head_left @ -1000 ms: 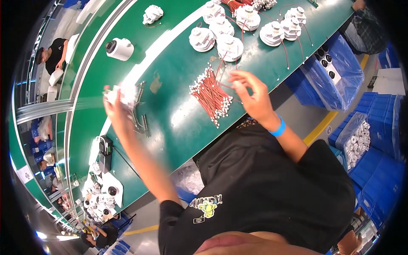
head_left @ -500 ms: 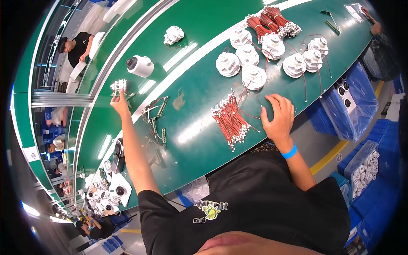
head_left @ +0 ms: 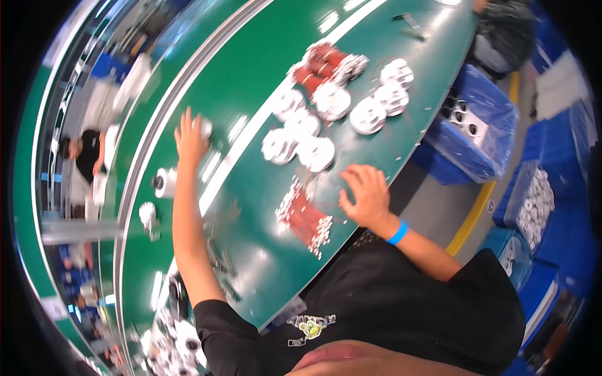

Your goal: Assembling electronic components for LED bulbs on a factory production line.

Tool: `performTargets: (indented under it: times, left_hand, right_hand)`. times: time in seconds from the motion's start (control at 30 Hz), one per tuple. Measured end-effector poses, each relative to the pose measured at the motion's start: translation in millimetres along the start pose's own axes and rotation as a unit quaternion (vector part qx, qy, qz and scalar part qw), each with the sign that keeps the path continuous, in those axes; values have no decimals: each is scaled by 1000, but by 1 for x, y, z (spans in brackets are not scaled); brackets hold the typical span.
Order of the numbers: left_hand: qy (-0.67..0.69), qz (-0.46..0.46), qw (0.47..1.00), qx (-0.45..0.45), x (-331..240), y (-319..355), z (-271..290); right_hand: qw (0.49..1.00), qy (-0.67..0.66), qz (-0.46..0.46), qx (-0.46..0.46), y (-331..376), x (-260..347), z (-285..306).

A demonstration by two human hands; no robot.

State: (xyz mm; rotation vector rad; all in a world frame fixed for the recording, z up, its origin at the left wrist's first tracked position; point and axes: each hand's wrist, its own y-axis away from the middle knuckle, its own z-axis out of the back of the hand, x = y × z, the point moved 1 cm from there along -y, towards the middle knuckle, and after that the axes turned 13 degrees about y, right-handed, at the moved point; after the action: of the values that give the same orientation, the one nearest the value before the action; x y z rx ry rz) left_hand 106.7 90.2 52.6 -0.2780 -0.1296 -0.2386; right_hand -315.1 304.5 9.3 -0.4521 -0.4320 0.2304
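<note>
My left hand (head_left: 190,141) is stretched over the green belt with fingers spread, holding nothing. Beside its fingers, partly covered by them, sits a small white part (head_left: 206,128). Nearer along the belt lie a white camera housing with a dark end (head_left: 165,182) and a blurred white plastic part (head_left: 148,215). My right hand (head_left: 367,197) hovers at the bench edge, fingers loosely bent and apart, nothing visible in it. To its left lies a loose bundle of red wires with white connectors (head_left: 305,219). Beyond the hand stand several round white units (head_left: 315,152), some trailing red wires.
Tied red wire bundles (head_left: 323,66) lie farther up the green bench (head_left: 269,241). Thin circuit strips (head_left: 222,266) rest near my left forearm. White parts pile up at lower left (head_left: 169,338). Blue lined bins (head_left: 476,128) stand right of the bench. Other people are at work nearby.
My left hand has let go of the white plastic part, now on the belt, and moved farther along to another white part. The view has shifted; my right hand stays near the loose wires.
</note>
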Motion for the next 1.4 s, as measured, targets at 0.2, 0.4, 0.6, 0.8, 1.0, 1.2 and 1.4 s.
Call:
performTargets:
  times: [0.2,0.4,0.6,0.8,1.0,1.2,1.4]
  left_hand:
    - [-16,188,962,196,3,-44,-13]
    - [781,225,568,-128,13,5,41]
    - [925,188,311,-107,-115,113,105]
    - [775,289,489,-277,-200,237,75]
    - [512,372,746,-208,-251,299,66]
    - [533,366,744,-166,-256,297,77]
    - [615,411,629,-238,-234,349,71]
  right_hand:
    - [1000,-25,-17,-3,15,-5,-2]
    - [996,62,17,61,8,-8,-6]
    - [993,81,65,63,-7,-3,-4]
    - [987,106,78,96,15,6,-2]
    - [988,-62,59,129,12,20,22]
    - [979,-87,113,145,-7,41,-6]
    - [979,-48,168,106,-19,31,2]
